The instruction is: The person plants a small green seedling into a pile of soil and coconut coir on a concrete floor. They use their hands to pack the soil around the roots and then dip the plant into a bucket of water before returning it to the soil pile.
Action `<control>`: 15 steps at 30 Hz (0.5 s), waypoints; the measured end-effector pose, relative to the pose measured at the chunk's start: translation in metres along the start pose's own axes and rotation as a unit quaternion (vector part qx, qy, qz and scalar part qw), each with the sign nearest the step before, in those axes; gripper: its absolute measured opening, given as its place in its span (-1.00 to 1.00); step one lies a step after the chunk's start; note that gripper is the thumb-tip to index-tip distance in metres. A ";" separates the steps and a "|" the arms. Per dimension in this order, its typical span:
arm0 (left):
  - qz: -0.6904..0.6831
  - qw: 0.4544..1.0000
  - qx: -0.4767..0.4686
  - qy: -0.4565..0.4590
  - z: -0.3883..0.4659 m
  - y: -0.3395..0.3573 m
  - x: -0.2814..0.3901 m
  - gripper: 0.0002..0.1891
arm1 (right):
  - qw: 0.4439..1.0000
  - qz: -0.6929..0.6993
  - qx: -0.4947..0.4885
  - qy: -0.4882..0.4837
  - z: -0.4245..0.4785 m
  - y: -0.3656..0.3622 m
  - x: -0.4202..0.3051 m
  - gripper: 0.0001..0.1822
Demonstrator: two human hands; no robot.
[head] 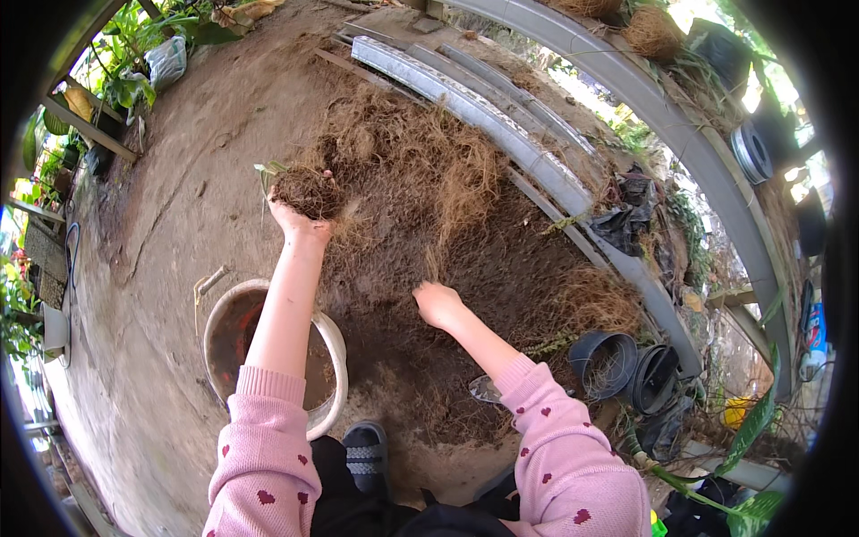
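Observation:
A brown root ball (307,192) with a few green leaves at its left side rests in my left hand (302,215), held out above the ground. My right hand (437,305) is closed at the lower end of a strand of brown coir fibre (439,248), over dark loose soil (402,235). More tangled fibre (402,127) lies beyond both hands. Under my left forearm stands a round pot (335,349) with a pale rim and murky contents. The metal blade of a trowel (484,389) shows beside my right sleeve, its rest partly hidden.
Long metal channels (470,101) lie across the ground at the upper right. Black plastic pots (604,362) and crumpled black plastic (627,211) sit to the right. Leafy plants (134,67) border the upper left. A sandalled foot (366,450) is near the pot.

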State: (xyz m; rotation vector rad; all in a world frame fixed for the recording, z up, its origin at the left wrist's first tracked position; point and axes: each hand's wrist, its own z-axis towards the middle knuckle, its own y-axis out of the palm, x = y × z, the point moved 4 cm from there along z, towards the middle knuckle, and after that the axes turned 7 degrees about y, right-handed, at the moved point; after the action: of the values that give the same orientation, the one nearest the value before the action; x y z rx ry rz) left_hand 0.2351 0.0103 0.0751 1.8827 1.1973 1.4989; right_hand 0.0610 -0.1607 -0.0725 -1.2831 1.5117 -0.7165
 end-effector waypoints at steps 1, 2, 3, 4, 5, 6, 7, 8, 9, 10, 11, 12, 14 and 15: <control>0.011 1.000 0.006 -0.001 -0.003 -0.002 0.002 -0.51 | 0.998 0.045 -0.031 -0.008 -0.005 -0.014 -0.003 -0.77; 0.023 1.000 0.013 -0.001 -0.005 -0.003 0.004 -0.51 | 0.994 0.090 -0.063 -0.017 -0.007 -0.031 -0.003 -0.77; 0.030 0.999 0.016 -0.007 -0.013 0.004 0.003 -0.50 | 0.987 0.131 -0.091 -0.019 -0.009 -0.049 0.001 -0.77; 0.021 0.999 0.049 -0.011 -0.020 0.011 -0.006 -0.50 | 0.986 0.160 0.016 0.035 -0.003 -0.052 0.020 -0.76; 0.013 0.999 0.035 -0.024 -0.018 0.011 -0.015 -0.50 | 0.979 0.148 0.077 0.116 0.005 -0.054 0.043 -0.72; 0.010 0.999 0.024 -0.029 -0.013 0.010 -0.018 -0.50 | 0.980 0.107 0.093 0.140 0.010 -0.056 0.052 -0.69; 0.006 0.999 0.012 -0.033 -0.010 0.007 -0.018 -0.50 | 0.978 0.065 0.110 0.164 0.013 -0.056 0.058 -0.66; -0.002 1.000 0.019 -0.012 -0.008 0.004 -0.020 -0.52 | 0.981 0.095 0.103 0.137 0.013 -0.050 0.054 -0.64; 0.004 1.000 0.024 -0.012 -0.009 0.003 -0.021 -0.51 | 0.981 0.125 0.095 0.112 0.010 -0.048 0.048 -0.62; 0.009 0.999 0.030 -0.012 -0.010 0.003 -0.021 -0.50 | 0.980 0.155 0.087 0.086 0.005 -0.045 0.040 -0.59; 0.015 0.999 0.035 -0.012 -0.011 0.002 -0.019 -0.49 | 0.984 0.126 0.116 0.056 -0.001 -0.042 0.028 -0.56; 0.006 0.999 0.038 -0.020 -0.008 0.002 -0.021 -0.47 | 0.986 0.105 0.118 0.044 -0.005 -0.036 0.026 -0.56; 0.003 0.999 0.035 -0.034 -0.011 0.006 -0.030 -0.46 | 0.981 0.098 0.168 0.017 -0.006 -0.015 0.039 -0.72; 0.004 0.999 0.035 -0.037 -0.012 0.007 -0.030 -0.46 | 0.984 0.102 0.143 0.026 -0.002 -0.012 0.042 -0.77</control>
State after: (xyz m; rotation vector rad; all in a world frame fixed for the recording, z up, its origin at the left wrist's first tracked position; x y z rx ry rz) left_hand 0.2257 -0.0203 0.0677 1.9737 1.2242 1.3945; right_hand 0.0656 -0.2045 -0.0737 -0.8859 1.4942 -0.8043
